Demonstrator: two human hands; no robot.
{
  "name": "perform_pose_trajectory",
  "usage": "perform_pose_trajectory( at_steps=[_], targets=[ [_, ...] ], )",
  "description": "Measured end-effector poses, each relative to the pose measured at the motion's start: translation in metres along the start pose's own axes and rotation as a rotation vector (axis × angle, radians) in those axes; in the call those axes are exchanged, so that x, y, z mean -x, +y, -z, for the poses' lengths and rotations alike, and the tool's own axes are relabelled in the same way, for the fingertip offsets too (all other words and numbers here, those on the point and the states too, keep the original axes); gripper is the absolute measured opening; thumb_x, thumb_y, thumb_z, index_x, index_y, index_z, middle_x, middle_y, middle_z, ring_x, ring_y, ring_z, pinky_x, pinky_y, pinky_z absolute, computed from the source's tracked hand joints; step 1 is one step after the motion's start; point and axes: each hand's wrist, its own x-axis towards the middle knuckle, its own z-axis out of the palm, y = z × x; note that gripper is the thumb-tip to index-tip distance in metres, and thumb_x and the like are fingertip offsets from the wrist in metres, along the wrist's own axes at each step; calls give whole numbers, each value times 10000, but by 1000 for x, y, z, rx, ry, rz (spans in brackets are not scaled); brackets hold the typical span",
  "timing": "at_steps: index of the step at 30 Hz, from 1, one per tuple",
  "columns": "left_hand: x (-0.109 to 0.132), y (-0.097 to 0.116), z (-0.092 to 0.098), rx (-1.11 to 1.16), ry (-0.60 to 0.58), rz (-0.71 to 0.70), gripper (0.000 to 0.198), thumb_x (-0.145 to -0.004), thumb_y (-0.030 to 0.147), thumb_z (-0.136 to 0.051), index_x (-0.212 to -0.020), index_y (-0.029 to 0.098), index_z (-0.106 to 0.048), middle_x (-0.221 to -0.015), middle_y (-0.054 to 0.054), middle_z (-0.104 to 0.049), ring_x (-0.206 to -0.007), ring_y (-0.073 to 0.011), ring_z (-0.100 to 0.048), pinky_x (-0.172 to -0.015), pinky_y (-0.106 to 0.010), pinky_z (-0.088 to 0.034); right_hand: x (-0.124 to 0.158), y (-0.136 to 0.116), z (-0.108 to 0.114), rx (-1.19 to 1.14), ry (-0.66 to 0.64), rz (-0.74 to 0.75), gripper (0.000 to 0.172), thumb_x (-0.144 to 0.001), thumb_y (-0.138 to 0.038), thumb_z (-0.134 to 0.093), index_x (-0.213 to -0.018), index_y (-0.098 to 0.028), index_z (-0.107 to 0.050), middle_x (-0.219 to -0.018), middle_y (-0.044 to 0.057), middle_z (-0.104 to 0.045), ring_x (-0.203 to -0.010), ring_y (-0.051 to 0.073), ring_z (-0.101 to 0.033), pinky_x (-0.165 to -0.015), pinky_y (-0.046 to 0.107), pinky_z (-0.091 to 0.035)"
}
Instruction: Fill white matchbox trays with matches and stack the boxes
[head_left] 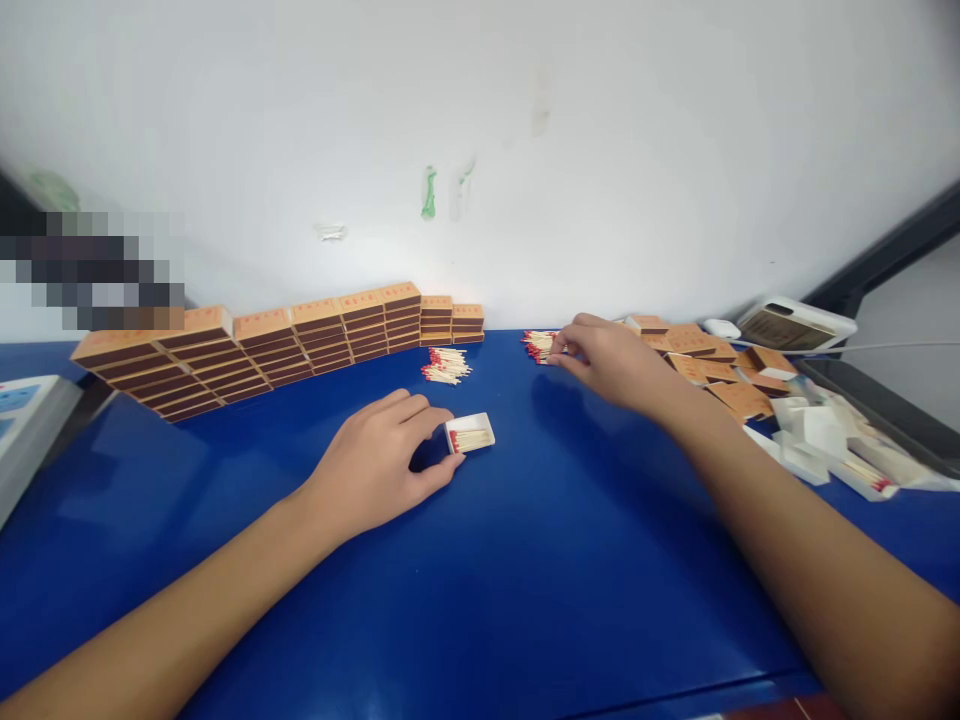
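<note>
L hand [390, 450] pinching tray [466, 423], R hand [600, 358] fwd — curled at matches [538, 346], grip unclear

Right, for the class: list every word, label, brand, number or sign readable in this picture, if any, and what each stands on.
Nothing can be read for certain.
Stacked brown-sided, orange-topped cardboard matchboxes: reddish marks on top, too small and blurred.
Loose orange cardboard matchboxes, picture's right: reddish marks, too blurred.
White box-shaped object, cut by the left edge: blue marks, unreadable.

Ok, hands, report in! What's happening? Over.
Left hand gripping tray, matches inside. Right hand at right pile, grip unclear. Left pile beyond tray, not between hands.
</note>
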Motion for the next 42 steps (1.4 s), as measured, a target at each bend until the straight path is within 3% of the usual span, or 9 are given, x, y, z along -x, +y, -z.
perform_pose_trajectory(
  at_steps=[4, 11, 15, 21, 28, 35, 39, 42],
  targets=[
    [0, 0, 1, -2, -2, 4, 261, -979, 362, -680, -1176, 196, -725, -920, -44, -702, -859, -226, -633, -732, -365, -524, -5, 21, -2, -71, -110, -71, 180, -962, -319, -606, -844, -196, -663, -915, 81, -661, -750, 205, -580, -694, 324, -394],
    [-1, 0, 2, -17, -14, 19, 271, -992, 380, -663, -1178, 193, -725, -923, -48, -701, -865, -230, -632, -741, -370, -527, -3, 12, -6, -54, -132, -2, 180, -995, -296, -546, -859, -197, -612, -940, 101, -670, -818, 229, -592, -751, 341, -427],
    [-1, 0, 1, -28, -18, 18, 265, -986, 381, -669, -1169, 198, -727, -916, -46, -702, -863, -232, -636, -749, -375, -529, 6, -20, -1, -163, -55, 129, 150, -1020, -272, -526, -923, -206, -619, -979, 90, -652, -845, 219, -610, -760, 330, -446],
    [-1, 1, -1, -16, -3, 2, 228, -976, 357, -678, -1134, 201, -727, -893, -42, -686, -857, -240, -623, -776, -392, -525, 28, -91, -2, -236, -114, 333, 135, -1068, -265, -533, -1003, -195, -629, -1056, 71, -648, -738, 154, -586, -661, 292, -437],
    [0, 1, -1, -3, 4, -14, 230, -986, 355, -666, -1121, 179, -726, -896, -46, -675, -849, -239, -611, -750, -393, -524, 34, -111, -9, -4, -60, 362, 219, -1092, -216, -466, -979, -171, -647, -1005, 91, -657, -720, 159, -584, -611, 291, -405],
    [0, 1, 1, 4, -6, 4, 255, -978, 354, -688, -1150, 171, -731, -909, -39, -685, -859, -235, -615, -748, -392, -521, 29, -91, -7, -123, -1, 354, 135, -1052, -220, -540, -1021, -185, -667, -1015, 69, -655, -748, 158, -586, -669, 287, -417],
    [0, 2, 1, 26, -12, 14, 278, -988, 390, -688, -1163, 178, -734, -914, -38, -685, -863, -228, -617, -751, -381, -522, 11, -41, -7, -92, 93, 177, 103, -997, -192, -592, -987, -184, -694, -967, 73, -661, -816, 197, -617, -725, 306, -425],
    [0, 2, 1, 30, -23, -4, 292, -999, 396, -677, -1187, 179, -729, -923, -40, -686, -865, -224, -617, -749, -377, -522, -1, 3, -8, -41, 80, 11, 102, -956, -187, -620, -943, -179, -720, -987, 85, -669, -774, 199, -611, -720, 319, -429]
  ],
)
